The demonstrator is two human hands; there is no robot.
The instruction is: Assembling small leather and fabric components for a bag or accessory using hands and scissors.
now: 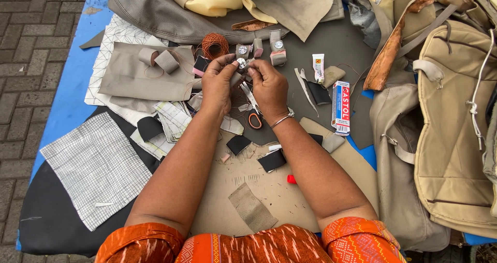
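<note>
Hands: our left hand (217, 84) and right hand (268, 87) meet at upper centre of the frame, both pinched on one small grey fabric tab with a metal stud (241, 63).
Grip: fingertips closed around the tab from both sides; it is lifted off the mat.
Step in hand: we judge we are fitting or pressing the stud into the tab.
Next move: calls for steady fingertip pressure, keeping stud and fabric lined up.
Just beyond: three finished tabs (260, 48) lie above the hands; a coil of orange thread (215, 45) sits upper left of them.
Below: scissors (252, 110) with orange handles lie under our right wrist.
Right: a glue tube (318, 68) and its box (340, 106).
Around: fabric scraps (96, 167) on the dark mat (52, 221).
</note>
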